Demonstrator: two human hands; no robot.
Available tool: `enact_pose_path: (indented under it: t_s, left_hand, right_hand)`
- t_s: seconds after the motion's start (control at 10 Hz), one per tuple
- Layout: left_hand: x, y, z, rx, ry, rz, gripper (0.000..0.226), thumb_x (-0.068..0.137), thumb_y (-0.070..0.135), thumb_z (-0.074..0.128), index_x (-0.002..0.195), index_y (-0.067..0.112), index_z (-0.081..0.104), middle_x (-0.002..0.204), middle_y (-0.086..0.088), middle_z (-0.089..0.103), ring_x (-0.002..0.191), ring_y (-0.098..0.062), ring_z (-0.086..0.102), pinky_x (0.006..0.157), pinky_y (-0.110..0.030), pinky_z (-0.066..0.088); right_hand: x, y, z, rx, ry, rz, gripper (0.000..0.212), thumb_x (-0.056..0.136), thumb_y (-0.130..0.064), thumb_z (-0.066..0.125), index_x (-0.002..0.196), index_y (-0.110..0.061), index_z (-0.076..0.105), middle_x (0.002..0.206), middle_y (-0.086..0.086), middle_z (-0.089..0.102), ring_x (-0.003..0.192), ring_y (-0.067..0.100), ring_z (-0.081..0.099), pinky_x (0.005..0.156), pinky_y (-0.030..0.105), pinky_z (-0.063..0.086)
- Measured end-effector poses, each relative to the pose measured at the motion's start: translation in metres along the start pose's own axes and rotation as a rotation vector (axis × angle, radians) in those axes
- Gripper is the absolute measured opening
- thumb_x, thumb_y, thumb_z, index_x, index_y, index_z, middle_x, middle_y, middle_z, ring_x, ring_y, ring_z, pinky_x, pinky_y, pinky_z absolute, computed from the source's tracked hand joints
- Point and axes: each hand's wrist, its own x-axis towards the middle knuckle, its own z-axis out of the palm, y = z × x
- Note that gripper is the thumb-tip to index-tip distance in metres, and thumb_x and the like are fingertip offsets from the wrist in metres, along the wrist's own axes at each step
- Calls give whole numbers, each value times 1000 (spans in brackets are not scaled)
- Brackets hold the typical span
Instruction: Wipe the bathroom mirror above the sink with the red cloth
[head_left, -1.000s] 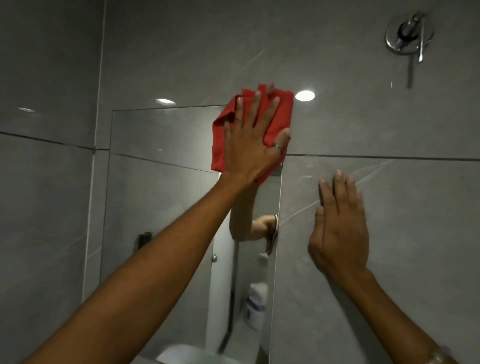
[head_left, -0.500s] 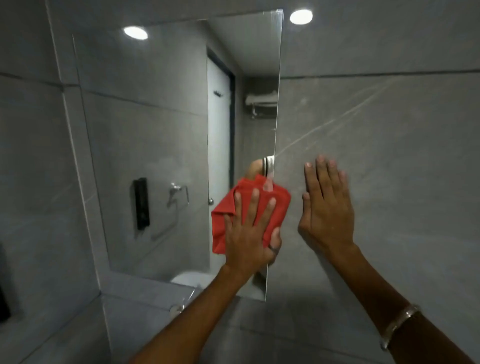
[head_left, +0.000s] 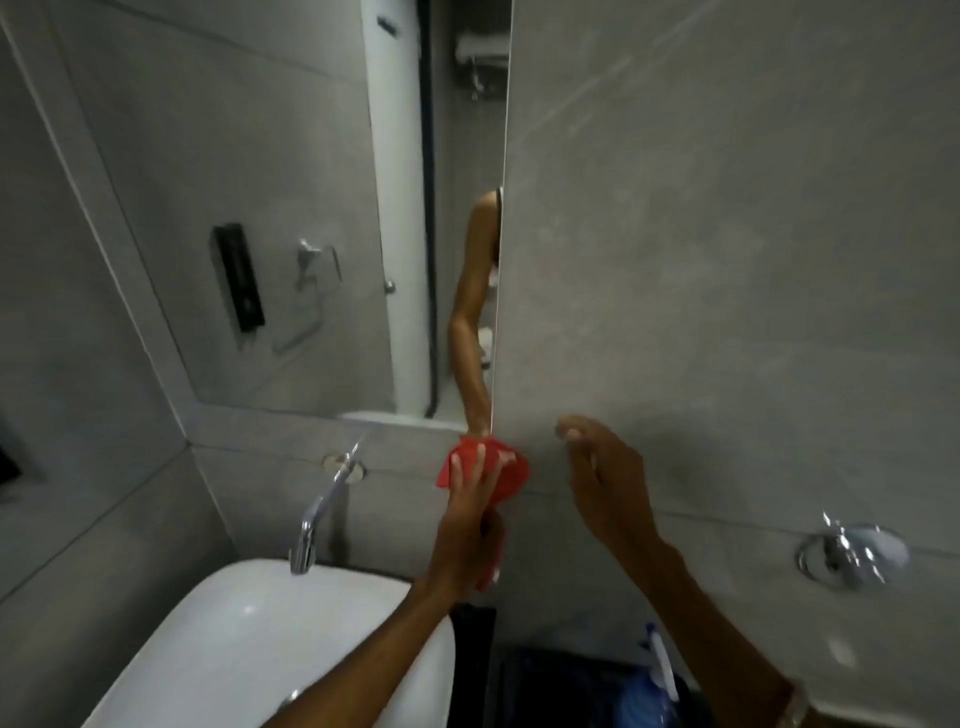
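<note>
The mirror (head_left: 291, 218) fills the upper left, set into the grey tiled wall, and reflects my arm near its right edge. My left hand (head_left: 467, 525) presses the red cloth (head_left: 506, 470) flat against the wall tile just below the mirror's bottom right corner, fingers spread over it. Part of the cloth hangs under my palm. To the right, my right hand (head_left: 608, 483) hovers just off the grey wall, fingers loosely curled and holding nothing. The white sink (head_left: 249, 639) sits below left.
A chrome tap (head_left: 317, 519) sticks out of the wall above the sink. A chrome wall fitting (head_left: 847, 556) is mounted at the right. Something dark and a blue object (head_left: 654, 691) lie low between my arms. Grey tile wall stretches right of the mirror.
My left hand has slid the red cloth down the mirror's right edge from the top to below its bottom corner. My right hand followed downward and lifted off the wall. My view tilted down.
</note>
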Motion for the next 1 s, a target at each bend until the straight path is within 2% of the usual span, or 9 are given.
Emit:
enact_pose_path:
  t_s: [0.1,0.2,0.3,0.4,0.5,0.7,0.8,0.9,1.0]
  left_hand:
    - [-26,19,-4,-292,21,-183,86,85,-17,49,160,18,26,168,12,12,156,9,4,116,-6,29]
    - [-52,42,5,-521,-125,-313,73,100,-4,47,164,20,20,171,9,10,152,14,14,116,-3,22]
    - [-84,58,30,-594,-403,-424,68,108,3,37,160,34,7,170,13,4,157,-2,10,126,-12,13]
    - [-105,60,57,-677,-474,-640,77,99,-3,36,164,25,5,171,10,4,159,-9,7,132,-34,10]
    - [-120,59,83,-835,-328,-934,70,104,17,50,165,26,16,171,2,20,156,-17,27,128,-44,26]
    - [-169,31,144,-872,-544,-1615,58,95,53,65,141,17,59,138,-15,66,121,-33,66,106,-50,54]
    - [-188,22,162,-707,-519,-1482,50,99,41,65,144,21,55,141,-11,64,113,-24,66,97,-38,56]
    - [-208,18,170,-533,-661,-1322,61,103,31,61,158,22,38,152,-6,55,133,-25,58,110,-40,50]
    - [-217,18,165,-366,-736,-1096,63,108,36,51,163,19,27,165,-8,38,152,-27,38,123,-41,37]
  right_hand:
    - [-65,36,17,214,-150,443,20,107,-21,60,107,-10,77,104,9,72,107,32,68,96,38,51]
    - [-105,56,35,663,-427,911,30,107,-47,52,108,-25,72,114,7,74,112,29,68,107,49,54]
    - [-126,76,49,1036,-397,1047,47,107,-43,53,146,-18,61,141,8,71,133,25,65,120,46,46]
    - [-144,102,52,995,-320,1129,44,106,-23,59,147,-9,60,136,12,73,127,28,68,109,40,55]
    - [-162,145,54,913,-317,1192,29,103,-15,61,131,-8,67,123,16,77,106,29,75,97,43,59]
    - [-197,239,76,803,-371,1413,39,102,-15,64,139,-2,63,114,18,75,100,33,71,98,47,57]
    - [-208,274,88,682,-444,1433,47,103,-21,64,146,-4,59,131,20,72,119,39,68,110,54,52]
    - [-227,300,99,157,-600,1311,43,110,-32,48,143,-7,59,141,19,65,125,36,64,113,48,49]
    - [-236,288,98,-101,-652,983,42,110,-37,44,140,-10,57,140,18,64,123,33,63,109,45,51]
